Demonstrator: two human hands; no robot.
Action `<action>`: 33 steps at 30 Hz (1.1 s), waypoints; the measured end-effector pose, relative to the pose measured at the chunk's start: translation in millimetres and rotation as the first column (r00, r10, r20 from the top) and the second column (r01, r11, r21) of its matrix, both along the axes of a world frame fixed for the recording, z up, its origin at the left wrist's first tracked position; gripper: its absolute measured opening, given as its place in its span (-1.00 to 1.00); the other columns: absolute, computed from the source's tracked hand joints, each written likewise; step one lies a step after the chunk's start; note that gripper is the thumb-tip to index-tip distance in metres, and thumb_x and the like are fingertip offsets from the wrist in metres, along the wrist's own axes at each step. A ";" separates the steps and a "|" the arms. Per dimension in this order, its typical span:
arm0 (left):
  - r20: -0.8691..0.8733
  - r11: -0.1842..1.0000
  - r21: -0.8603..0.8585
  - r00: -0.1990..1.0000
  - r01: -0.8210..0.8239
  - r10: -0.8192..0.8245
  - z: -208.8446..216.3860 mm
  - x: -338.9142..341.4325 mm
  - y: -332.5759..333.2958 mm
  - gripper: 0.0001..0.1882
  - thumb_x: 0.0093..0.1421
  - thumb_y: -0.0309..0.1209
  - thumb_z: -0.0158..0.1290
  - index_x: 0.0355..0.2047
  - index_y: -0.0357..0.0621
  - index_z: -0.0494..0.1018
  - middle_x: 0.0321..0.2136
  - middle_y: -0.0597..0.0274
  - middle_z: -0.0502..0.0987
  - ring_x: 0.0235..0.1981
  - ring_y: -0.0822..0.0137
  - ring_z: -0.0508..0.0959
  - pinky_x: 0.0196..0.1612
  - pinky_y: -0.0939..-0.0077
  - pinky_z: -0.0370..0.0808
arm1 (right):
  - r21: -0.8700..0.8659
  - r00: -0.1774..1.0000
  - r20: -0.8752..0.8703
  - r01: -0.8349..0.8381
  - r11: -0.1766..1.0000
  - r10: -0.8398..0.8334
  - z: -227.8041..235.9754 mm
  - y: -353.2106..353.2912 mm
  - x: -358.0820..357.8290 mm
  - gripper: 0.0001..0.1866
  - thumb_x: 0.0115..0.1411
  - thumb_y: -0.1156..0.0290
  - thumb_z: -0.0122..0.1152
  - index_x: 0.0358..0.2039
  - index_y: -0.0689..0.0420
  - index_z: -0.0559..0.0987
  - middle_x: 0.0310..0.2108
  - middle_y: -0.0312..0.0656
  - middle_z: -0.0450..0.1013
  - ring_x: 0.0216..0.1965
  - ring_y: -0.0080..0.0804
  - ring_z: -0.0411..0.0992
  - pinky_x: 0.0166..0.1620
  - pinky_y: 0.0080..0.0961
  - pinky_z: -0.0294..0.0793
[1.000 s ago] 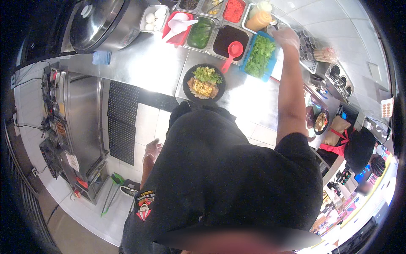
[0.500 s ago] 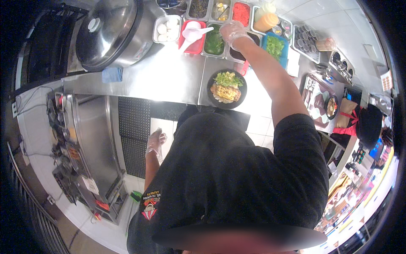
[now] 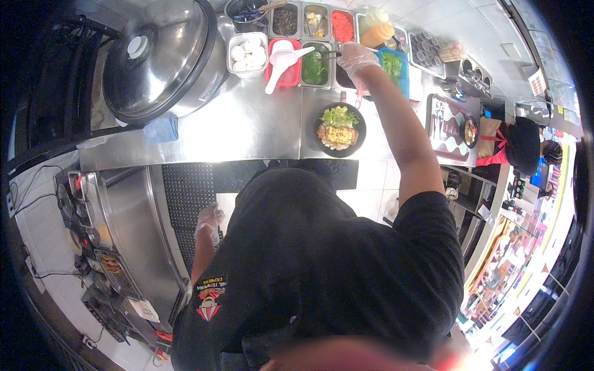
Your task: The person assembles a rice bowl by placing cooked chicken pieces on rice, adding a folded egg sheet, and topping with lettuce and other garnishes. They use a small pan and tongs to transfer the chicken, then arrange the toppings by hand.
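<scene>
My right hand [image 3: 360,60], in a clear plastic glove, is closed around tongs [image 3: 330,55]. Their dark tips point left over the metal tub of chopped greens [image 3: 315,69]; whether they grip anything is too small to tell. In front of that arm, on the steel counter, sits a black bowl [image 3: 360,139] with lettuce and a yellow-topped piece of food [image 3: 337,135]. My left hand [image 3: 210,217], also gloved, hangs low beside my body, below the counter's front edge. Its fingers are loosely curled together, with nothing visible in them.
A large lidded steel cooker [image 3: 154,62] fills the counter's left. Beside it stand a tub of eggs [image 3: 247,54] and a white scoop [image 3: 283,57] on a red tub. Squeeze bottles [image 3: 374,32] stand behind a blue lettuce tub [image 3: 392,65]. Further right lies a patterned tray [image 3: 440,139].
My right hand has shifted slightly right and nearer, and the tongs now show over the greens. My left hand still hangs by my side. The whole view has turned a little.
</scene>
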State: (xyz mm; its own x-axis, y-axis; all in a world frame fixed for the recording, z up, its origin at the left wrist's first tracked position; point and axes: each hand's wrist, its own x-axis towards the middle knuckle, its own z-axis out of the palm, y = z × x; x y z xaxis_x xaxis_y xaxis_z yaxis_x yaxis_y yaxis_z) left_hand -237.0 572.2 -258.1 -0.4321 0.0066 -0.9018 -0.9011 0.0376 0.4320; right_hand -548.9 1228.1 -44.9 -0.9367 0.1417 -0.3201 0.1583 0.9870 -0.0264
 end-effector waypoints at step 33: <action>0.063 0.982 -0.068 0.982 -0.176 0.180 -25.1 -49.6 -7.3 -0.62 0.36 -0.24 0.10 0.03 -0.28 0.49 -0.31 0.10 0.58 -0.31 0.20 0.61 -0.24 0.38 0.60 | 0.023 0.990 0.083 0.113 0.993 -0.114 -41.2 -31.4 1.4 -0.69 0.31 0.30 0.05 -0.18 0.12 0.73 -0.09 0.04 0.63 -0.06 -0.07 0.64 -0.05 -0.09 0.63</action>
State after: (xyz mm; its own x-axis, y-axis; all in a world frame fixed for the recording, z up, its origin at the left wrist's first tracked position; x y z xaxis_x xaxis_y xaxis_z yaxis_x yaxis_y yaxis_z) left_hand -286.6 564.8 -283.2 -0.3583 -0.1216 -0.9256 -0.9232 -0.1016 0.3707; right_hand -547.5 1196.6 -86.1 -0.8841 0.2521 -0.3935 0.2702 0.9628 0.0096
